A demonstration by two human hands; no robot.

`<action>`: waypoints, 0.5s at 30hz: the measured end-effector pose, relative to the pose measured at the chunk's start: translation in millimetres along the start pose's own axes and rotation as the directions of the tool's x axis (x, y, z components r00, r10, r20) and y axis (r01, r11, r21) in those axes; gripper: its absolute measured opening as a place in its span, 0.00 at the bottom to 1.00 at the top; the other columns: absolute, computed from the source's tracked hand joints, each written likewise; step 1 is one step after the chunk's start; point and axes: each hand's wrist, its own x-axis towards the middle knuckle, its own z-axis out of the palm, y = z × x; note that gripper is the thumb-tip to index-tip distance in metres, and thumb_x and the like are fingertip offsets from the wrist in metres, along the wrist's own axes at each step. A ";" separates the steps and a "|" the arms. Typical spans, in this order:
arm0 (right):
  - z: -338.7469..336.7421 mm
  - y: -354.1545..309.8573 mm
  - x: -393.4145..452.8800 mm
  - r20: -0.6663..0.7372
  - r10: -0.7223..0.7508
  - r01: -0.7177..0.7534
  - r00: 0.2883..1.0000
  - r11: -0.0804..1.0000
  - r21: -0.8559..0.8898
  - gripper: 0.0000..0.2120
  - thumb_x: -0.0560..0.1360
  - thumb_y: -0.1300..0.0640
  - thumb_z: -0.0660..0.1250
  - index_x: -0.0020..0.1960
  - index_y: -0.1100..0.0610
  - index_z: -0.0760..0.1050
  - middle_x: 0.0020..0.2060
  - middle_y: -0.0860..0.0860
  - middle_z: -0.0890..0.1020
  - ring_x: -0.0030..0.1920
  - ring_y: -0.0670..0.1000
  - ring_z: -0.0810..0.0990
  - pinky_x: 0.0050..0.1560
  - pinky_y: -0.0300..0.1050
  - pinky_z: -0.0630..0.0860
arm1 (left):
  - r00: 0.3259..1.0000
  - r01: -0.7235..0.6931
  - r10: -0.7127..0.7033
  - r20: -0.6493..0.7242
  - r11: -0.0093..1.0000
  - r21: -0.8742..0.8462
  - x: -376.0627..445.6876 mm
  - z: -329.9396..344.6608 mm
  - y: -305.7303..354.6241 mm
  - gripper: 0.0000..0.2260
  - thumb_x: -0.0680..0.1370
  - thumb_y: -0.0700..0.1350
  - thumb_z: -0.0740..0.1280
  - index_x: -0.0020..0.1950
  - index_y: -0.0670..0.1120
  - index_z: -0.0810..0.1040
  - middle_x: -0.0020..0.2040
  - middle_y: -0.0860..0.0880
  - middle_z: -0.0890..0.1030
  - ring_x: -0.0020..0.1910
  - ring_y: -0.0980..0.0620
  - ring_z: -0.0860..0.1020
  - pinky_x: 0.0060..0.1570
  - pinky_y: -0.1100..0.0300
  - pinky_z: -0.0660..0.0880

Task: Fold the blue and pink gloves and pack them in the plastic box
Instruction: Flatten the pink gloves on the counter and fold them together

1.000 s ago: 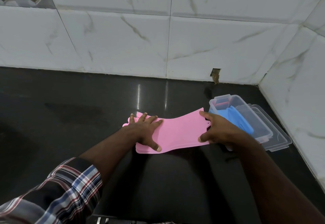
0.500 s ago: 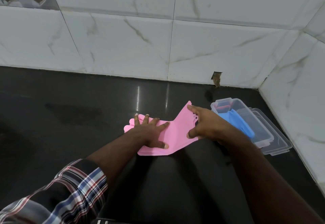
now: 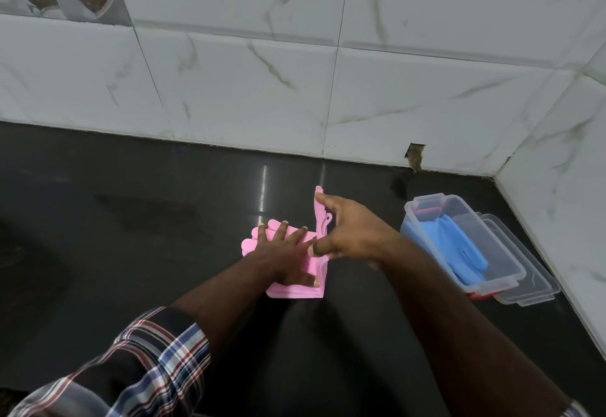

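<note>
Rolled plaid sleeve (image 3: 154, 361), left arm

Pink gloves (image 3: 295, 290), blue gloves (image 3: 459, 249), plaid sleeve (image 3: 157, 351), black counter (image 3: 131, 220).

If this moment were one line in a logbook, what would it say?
step: folding pink gloves | left hand: pressing them flat | right hand: lifting cuff end over | blue gloves: in plastic box

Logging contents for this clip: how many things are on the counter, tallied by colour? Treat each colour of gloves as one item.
Pink: 1, the pink gloves being folded, left hand pressing flat, right hand lifting the cuff end.
Blue: 1, the blue gloves inside the box.
Clear: 2, the plastic box and its lid beside it.
Total: 4
</note>
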 end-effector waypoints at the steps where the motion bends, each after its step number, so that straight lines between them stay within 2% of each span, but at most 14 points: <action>1: 5.9 -3.4 2.5 0.011 -0.002 0.001 1.000 1.000 0.032 0.52 0.63 0.66 0.80 0.79 0.51 0.56 0.76 0.53 0.65 0.54 0.56 0.82 0.45 0.48 0.84 | 1.000 0.004 -0.004 0.000 1.000 -0.009 -1.1 -0.2 -0.4 0.43 0.74 0.71 0.60 0.81 0.55 0.46 0.83 0.51 0.45 0.80 0.39 0.38 0.71 0.27 0.40; 4: 22.9 -12.7 8.9 0.032 0.005 -0.007 0.999 0.998 0.066 0.52 0.63 0.67 0.80 0.79 0.50 0.56 0.77 0.52 0.63 0.55 0.57 0.81 0.45 0.50 0.85 | 0.999 0.011 -0.010 0.032 0.999 -0.038 -8.3 -2.6 -0.8 0.41 0.76 0.68 0.61 0.82 0.52 0.49 0.83 0.48 0.45 0.80 0.42 0.36 0.73 0.32 0.39; 6: 29.2 -14.6 11.7 0.030 0.014 -0.016 0.999 0.998 0.061 0.52 0.64 0.67 0.79 0.79 0.49 0.56 0.77 0.52 0.63 0.54 0.58 0.82 0.45 0.51 0.85 | 0.999 0.017 -0.014 0.034 0.996 -0.084 -13.6 -9.7 -0.3 0.38 0.79 0.62 0.62 0.82 0.48 0.52 0.82 0.45 0.49 0.80 0.42 0.39 0.75 0.35 0.40; 8: 31.4 -15.3 14.7 0.023 0.025 -0.027 0.999 0.998 0.052 0.53 0.63 0.67 0.79 0.79 0.50 0.56 0.76 0.53 0.65 0.52 0.58 0.83 0.45 0.52 0.85 | 0.998 0.021 -0.032 -0.050 0.976 -0.217 -17.6 -19.9 -5.9 0.29 0.80 0.53 0.64 0.78 0.44 0.62 0.78 0.42 0.62 0.80 0.40 0.52 0.76 0.37 0.48; 9: 30.7 -15.1 15.9 0.022 0.031 -0.032 0.999 0.998 0.052 0.53 0.63 0.67 0.80 0.80 0.50 0.56 0.74 0.53 0.68 0.52 0.57 0.83 0.46 0.53 0.84 | 0.987 0.001 -0.054 -0.151 0.944 -0.330 -19.0 -26.4 -9.8 0.23 0.79 0.49 0.65 0.72 0.44 0.70 0.72 0.42 0.71 0.76 0.40 0.63 0.74 0.40 0.57; 11: 28.3 -14.7 17.5 0.020 0.044 -0.045 0.999 0.998 0.045 0.53 0.63 0.67 0.79 0.79 0.49 0.55 0.68 0.55 0.74 0.50 0.55 0.83 0.47 0.53 0.84 | 0.914 -0.066 -0.201 -0.353 0.785 -0.616 -24.5 -38.3 -17.5 0.12 0.77 0.46 0.66 0.59 0.47 0.81 0.56 0.47 0.84 0.59 0.44 0.80 0.60 0.49 0.75; 12: 27.2 -15.2 18.1 0.015 0.053 -0.053 0.998 0.998 0.043 0.53 0.64 0.68 0.79 0.80 0.49 0.54 0.65 0.55 0.76 0.48 0.54 0.84 0.47 0.53 0.84 | 0.885 -0.110 -0.281 -0.372 0.650 -0.752 -30.3 -44.7 -19.9 0.09 0.77 0.45 0.66 0.54 0.48 0.84 0.50 0.49 0.86 0.51 0.47 0.83 0.52 0.51 0.78; 14: 26.8 -16.8 19.4 0.004 0.062 -0.062 0.998 0.998 0.028 0.53 0.64 0.68 0.79 0.80 0.50 0.53 0.64 0.54 0.77 0.49 0.54 0.84 0.48 0.53 0.84 | 0.899 -0.185 -0.320 -0.299 0.342 -0.921 -41.2 -54.1 -25.0 0.08 0.77 0.45 0.67 0.48 0.45 0.85 0.43 0.48 0.86 0.43 0.49 0.83 0.49 0.49 0.80; 15: 27.0 -17.5 20.4 -0.004 0.060 -0.060 0.998 0.998 0.008 0.53 0.64 0.68 0.79 0.80 0.51 0.53 0.64 0.54 0.77 0.50 0.54 0.83 0.49 0.53 0.84 | 0.926 -0.185 -0.284 -0.248 0.233 -0.955 -46.7 -57.9 -26.1 0.09 0.78 0.46 0.67 0.48 0.43 0.85 0.44 0.45 0.86 0.42 0.49 0.83 0.48 0.49 0.81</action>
